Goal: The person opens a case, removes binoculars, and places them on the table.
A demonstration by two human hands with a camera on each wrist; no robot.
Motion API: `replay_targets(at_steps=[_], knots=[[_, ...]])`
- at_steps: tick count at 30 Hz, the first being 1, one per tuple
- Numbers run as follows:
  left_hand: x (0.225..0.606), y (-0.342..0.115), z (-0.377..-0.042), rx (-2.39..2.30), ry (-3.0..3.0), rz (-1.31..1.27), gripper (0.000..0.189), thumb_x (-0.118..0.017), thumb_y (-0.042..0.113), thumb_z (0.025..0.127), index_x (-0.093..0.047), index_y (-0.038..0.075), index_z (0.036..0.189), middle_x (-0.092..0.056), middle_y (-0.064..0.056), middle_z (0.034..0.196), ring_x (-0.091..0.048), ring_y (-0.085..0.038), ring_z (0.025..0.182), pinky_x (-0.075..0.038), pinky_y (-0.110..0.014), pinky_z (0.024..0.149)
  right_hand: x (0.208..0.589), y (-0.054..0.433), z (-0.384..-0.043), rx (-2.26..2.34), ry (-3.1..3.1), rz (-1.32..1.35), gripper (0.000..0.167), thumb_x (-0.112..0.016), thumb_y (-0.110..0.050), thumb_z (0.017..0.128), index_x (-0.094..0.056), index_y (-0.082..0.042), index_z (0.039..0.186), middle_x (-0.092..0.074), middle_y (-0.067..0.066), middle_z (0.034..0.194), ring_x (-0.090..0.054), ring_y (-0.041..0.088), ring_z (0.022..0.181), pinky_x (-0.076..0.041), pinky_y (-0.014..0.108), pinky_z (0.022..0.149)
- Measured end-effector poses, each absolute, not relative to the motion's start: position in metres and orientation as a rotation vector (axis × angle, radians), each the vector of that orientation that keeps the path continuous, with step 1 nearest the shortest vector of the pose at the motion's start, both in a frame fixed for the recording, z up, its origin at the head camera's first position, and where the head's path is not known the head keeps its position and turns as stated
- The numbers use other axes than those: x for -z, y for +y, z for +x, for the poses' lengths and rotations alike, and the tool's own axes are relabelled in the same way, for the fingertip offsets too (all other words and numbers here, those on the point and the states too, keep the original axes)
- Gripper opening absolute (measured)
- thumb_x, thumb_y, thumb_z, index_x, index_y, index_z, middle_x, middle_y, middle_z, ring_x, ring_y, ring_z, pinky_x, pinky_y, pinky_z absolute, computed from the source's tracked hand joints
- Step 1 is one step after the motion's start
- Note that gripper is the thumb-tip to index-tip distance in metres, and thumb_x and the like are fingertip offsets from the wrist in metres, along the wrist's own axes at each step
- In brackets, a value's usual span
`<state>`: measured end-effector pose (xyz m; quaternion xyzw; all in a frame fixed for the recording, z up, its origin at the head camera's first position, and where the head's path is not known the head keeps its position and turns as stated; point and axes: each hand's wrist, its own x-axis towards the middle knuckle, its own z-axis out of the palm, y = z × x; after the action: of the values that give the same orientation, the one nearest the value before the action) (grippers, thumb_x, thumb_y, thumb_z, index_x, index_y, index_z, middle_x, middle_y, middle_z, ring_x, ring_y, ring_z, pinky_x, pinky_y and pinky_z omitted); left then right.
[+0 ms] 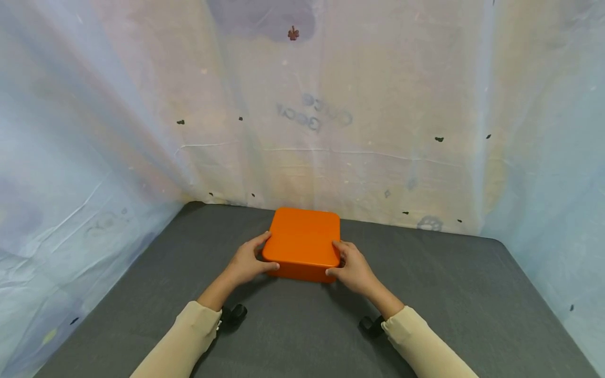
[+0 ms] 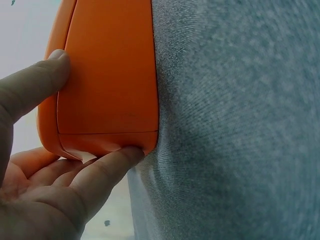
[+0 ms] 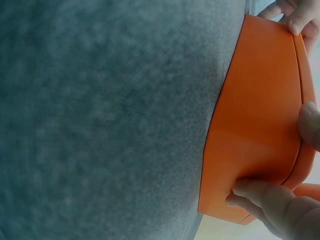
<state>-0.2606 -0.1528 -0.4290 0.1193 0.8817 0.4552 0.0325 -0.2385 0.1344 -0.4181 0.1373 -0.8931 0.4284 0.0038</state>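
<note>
An orange box (image 1: 302, 236) with rounded corners sits on the dark grey surface, its lid (image 2: 48, 120) on and a thin seam running below it. My left hand (image 1: 247, 262) grips the near left corner: the thumb lies on the front face and the fingers are against the left side. At the near right corner my right hand (image 1: 354, 269) holds the box likewise, thumb in front and fingers along the right side. In the right wrist view both hands touch the box. What is inside stays hidden under the lid.
The grey cloth-covered table (image 1: 293, 336) spreads around the box. Pale, translucent printed sheeting (image 1: 378, 105) hangs behind it and at both sides. A black wrist device (image 1: 233, 316) sits by the left cuff, with another black device (image 1: 370, 326) by the right.
</note>
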Motion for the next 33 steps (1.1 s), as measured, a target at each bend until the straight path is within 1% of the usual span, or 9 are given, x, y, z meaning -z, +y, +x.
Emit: replay_targets(at_steps=[14,21,28,33], knots=[[0.4266,-0.1525,-0.2611,-1.393,2.722,0.372,0.09,-0.081,0.025,0.078,-0.031,0.012,0.152,-0.031,-0.009,0.157,-0.05,-0.034,0.13,-0.05,-0.044,0.097,0.4167,0.134,-0.2385,-1.319,-2.795,0.442,0.074,-0.076,-0.007,0.081,-0.04,0.002,0.145,-0.037,0.027,0.146,-0.052,0.038,0.125,-0.051,0.045,0.096],[0.4274,-0.1533,-0.2595,-1.405,2.712,0.374,0.091,-0.081,0.026,0.078,-0.03,0.013,0.152,-0.029,-0.008,0.158,-0.049,-0.033,0.131,-0.05,-0.044,0.098,0.4174,0.1335,-0.2377,-1.263,-2.815,0.455,0.074,-0.075,-0.009,0.083,-0.038,0.002,0.146,-0.036,0.027,0.147,-0.048,0.038,0.128,-0.047,0.048,0.1],[0.4265,-0.1542,-0.2604,-1.432,2.697,0.37,0.092,-0.081,0.028,0.078,-0.029,0.014,0.153,-0.027,-0.006,0.159,-0.05,-0.033,0.131,-0.05,-0.044,0.097,0.4146,0.1343,-0.2375,-1.299,-2.816,0.466,0.072,-0.072,-0.009,0.085,-0.036,0.002,0.147,-0.033,0.028,0.148,-0.05,0.039,0.126,-0.048,0.048,0.098],[0.4241,-0.1533,-0.2612,-1.415,2.702,0.389,0.092,-0.08,0.03,0.079,-0.027,0.016,0.153,-0.025,-0.006,0.16,-0.051,-0.033,0.129,-0.05,-0.044,0.097,0.4129,0.1351,-0.2377,-1.298,-2.818,0.452,0.072,-0.073,-0.008,0.084,-0.037,0.002,0.146,-0.034,0.028,0.148,-0.053,0.04,0.123,-0.05,0.047,0.096]])
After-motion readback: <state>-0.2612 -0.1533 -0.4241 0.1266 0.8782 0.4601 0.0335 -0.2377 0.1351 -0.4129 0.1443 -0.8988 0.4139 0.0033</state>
